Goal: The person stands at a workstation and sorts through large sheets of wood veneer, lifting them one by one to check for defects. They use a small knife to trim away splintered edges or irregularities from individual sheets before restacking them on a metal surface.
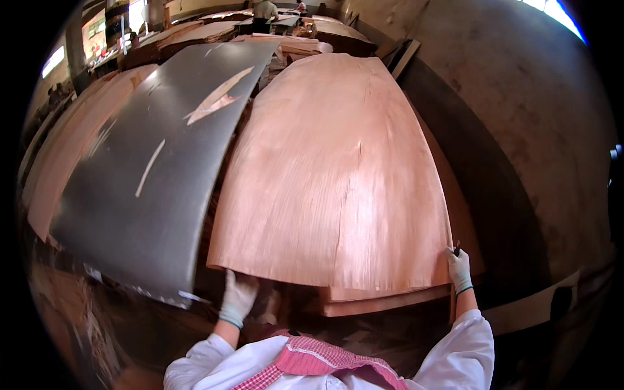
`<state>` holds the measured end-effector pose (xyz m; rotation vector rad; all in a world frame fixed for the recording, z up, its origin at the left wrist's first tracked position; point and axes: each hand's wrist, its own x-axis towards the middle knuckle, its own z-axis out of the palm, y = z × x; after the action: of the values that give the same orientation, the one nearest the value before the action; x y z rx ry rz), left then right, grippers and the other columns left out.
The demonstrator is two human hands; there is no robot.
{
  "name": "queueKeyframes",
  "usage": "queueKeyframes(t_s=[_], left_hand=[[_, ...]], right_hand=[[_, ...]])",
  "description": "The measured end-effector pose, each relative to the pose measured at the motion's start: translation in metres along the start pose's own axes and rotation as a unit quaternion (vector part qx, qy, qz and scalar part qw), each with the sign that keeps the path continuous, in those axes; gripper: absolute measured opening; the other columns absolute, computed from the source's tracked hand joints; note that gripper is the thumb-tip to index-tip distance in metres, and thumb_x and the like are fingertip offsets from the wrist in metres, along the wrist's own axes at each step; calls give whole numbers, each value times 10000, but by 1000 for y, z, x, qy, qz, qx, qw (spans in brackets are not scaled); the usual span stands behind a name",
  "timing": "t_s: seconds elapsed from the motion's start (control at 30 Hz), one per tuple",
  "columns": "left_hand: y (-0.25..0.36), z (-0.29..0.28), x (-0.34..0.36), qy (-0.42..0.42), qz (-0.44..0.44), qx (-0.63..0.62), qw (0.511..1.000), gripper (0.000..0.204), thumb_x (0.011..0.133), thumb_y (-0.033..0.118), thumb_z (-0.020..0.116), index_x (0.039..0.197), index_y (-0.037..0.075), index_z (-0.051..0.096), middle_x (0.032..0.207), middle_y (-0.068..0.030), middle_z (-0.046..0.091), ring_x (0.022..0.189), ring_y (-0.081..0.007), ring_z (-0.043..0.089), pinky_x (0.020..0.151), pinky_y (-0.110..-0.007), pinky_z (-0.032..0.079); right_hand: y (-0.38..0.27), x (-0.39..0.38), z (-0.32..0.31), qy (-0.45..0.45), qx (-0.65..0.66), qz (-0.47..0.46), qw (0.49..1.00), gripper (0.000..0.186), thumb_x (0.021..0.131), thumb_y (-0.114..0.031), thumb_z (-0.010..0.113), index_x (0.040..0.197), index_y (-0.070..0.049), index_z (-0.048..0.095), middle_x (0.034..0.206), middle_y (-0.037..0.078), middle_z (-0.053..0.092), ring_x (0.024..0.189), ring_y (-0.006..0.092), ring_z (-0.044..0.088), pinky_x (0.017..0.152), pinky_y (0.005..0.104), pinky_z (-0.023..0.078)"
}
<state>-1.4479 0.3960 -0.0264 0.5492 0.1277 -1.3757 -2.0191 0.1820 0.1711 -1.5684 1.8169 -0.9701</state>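
A large reddish wood veneer sheet (312,175) stretches away in front of me, its near edge lifted and slightly bowed. My left hand (239,298), in a white glove, grips the sheet near its front left corner, with the fingers partly hidden under the edge. At the front right corner my right hand (459,268), also gloved, is closed on the sheet's edge. A small dark object (457,249) sticks up from that hand; its kind is too small to make out. More veneer sheets (383,302) lie underneath, their front edges showing.
To the left is a dark, smooth tabletop (143,175) with torn veneer scraps (218,97) and a thin strip (151,168) on it. Stacked veneer (71,156) lies beyond it. A wall (513,110) runs along the right. Far off, a person (265,12) stands among other stacks.
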Motion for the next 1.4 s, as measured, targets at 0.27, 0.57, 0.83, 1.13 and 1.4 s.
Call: queueKeyframes(t_s=[0.27, 0.57, 0.83, 1.13, 1.4], left_hand=[[-77, -48, 85, 265, 247, -22, 932, 322, 918, 216, 592, 1198, 63, 547, 1148, -68, 598, 1010, -229, 588, 873, -391, 514], [-246, 64, 130, 342, 229, 122, 903, 339, 855, 1, 576, 1174, 113, 566, 1074, -21, 614, 986, -186, 597, 815, -351, 531], [-344, 67, 139, 244, 299, 151, 910, 325, 867, -5, 559, 1185, 56, 554, 1087, -51, 608, 995, -184, 599, 864, -337, 516], [-422, 97, 148, 335, 280, 246, 865, 221, 874, 23, 536, 1075, 107, 576, 912, 15, 582, 721, -74, 528, 583, -216, 418], [-508, 122, 167, 360, 210, 321, 851, 169, 861, 97, 644, 1010, 129, 568, 859, 52, 572, 687, -60, 499, 568, -215, 410]], right_hand=[[102, 106, -132, -18, -23, -16, 999, 282, 887, -193, 649, 681, -36, 539, 595, -48, 443, 566, 57, 372, 494, 293, 315], [215, 219, -240, 0, -90, -42, 995, 271, 871, -150, 653, 707, 12, 512, 617, -2, 448, 589, 91, 370, 519, 300, 334], [278, 263, -274, 10, -181, -51, 982, 194, 853, -133, 661, 821, 29, 558, 627, 87, 505, 592, 128, 425, 556, 332, 397], [306, 297, -289, 42, -321, -29, 946, 215, 868, -189, 657, 937, 9, 607, 743, 155, 630, 652, 309, 599, 623, 385, 461], [357, 345, -312, 38, -391, -9, 920, 236, 881, -209, 644, 1016, -17, 617, 868, 174, 680, 787, 349, 658, 700, 417, 501]])
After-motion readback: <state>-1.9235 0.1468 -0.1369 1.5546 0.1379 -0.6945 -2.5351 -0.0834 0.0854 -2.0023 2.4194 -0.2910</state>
